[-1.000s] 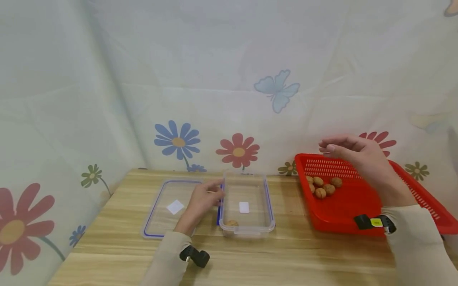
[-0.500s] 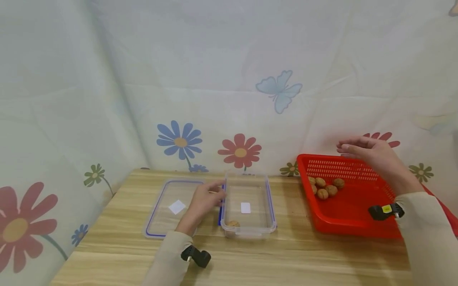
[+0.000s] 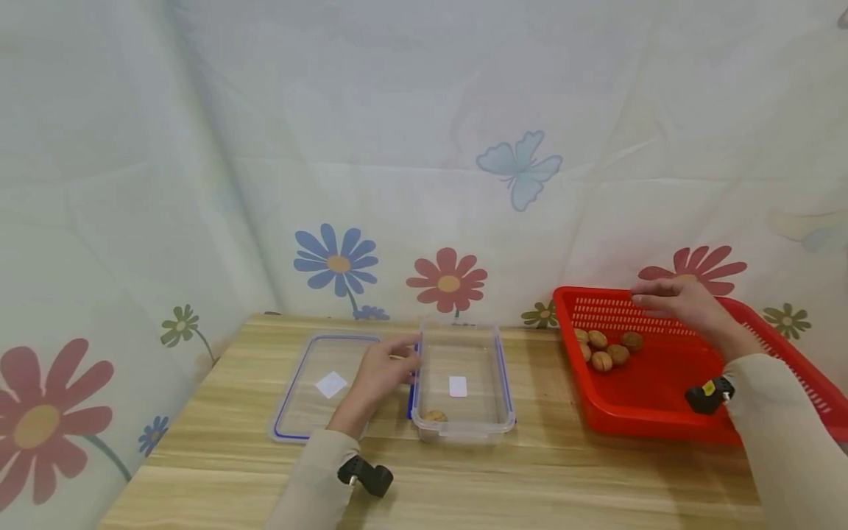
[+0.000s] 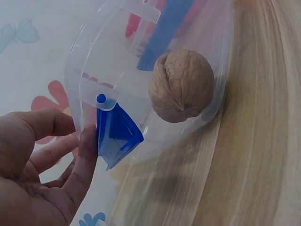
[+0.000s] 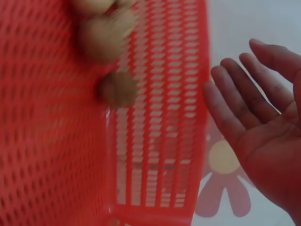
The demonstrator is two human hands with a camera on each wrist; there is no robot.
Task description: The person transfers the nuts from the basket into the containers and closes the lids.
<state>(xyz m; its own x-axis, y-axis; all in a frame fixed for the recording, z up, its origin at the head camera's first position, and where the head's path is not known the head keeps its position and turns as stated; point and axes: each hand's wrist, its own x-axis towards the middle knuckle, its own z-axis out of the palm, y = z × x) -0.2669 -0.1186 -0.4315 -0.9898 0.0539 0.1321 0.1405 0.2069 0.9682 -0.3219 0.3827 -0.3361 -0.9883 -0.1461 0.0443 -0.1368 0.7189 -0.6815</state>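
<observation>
My left hand (image 3: 383, 369) is at the left side of a clear plastic food container (image 3: 506, 390) with blue latches. In the left wrist view, its fingertips (image 4: 88, 136) touch the wall beside a hanging blue latch (image 4: 117, 134), without curling round it. One walnut (image 4: 182, 86) lies inside, in the container's near left corner. My right hand (image 3: 692, 305) is over the back of a red plastic basket (image 3: 662, 423), holding nothing. Its fingers are extended and slightly bent, as the right wrist view shows. Several walnuts (image 3: 619, 355) lie together in the basket's left part.
The container's clear lid (image 3: 301, 397), with a blue seal and a white label, lies flat to the left, partly behind my left forearm. A flowered cloth (image 3: 397, 147) hangs behind the wooden table (image 3: 464, 486).
My right hand has moved right over the basket, then lowered toward it. The left hand stays against the container; the walnuts have not moved.
</observation>
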